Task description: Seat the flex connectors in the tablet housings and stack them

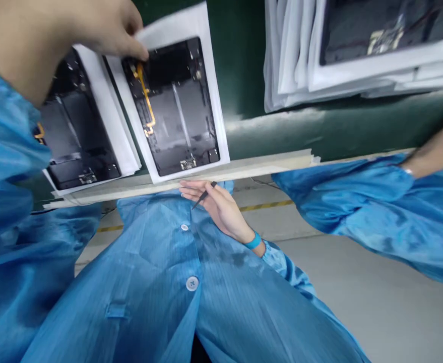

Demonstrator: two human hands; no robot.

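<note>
In the head view my left hand [110, 31] reaches in from the upper left, somewhat blurred. Its fingers are closed at the top left corner of a black tablet panel [168, 118], beside the upper end of an orange flex cable [145, 96]. What the fingertips press is partly hidden. The panel lies on a white sheet [221, 131]. Below the bench edge, in front of my coat, my right hand [217, 206] keeps its fingers stretched out. A slim black pointed tool [205, 195], perhaps tweezers, is held at its thumb.
Another tablet panel [75, 126] on white sheets lies at the left. A stack of white sheets [285, 65] bears a further panel [380, 38] at the upper right. Tape [270, 164] runs along the green bench's edge. A co-worker's arm [433, 146] is at the right.
</note>
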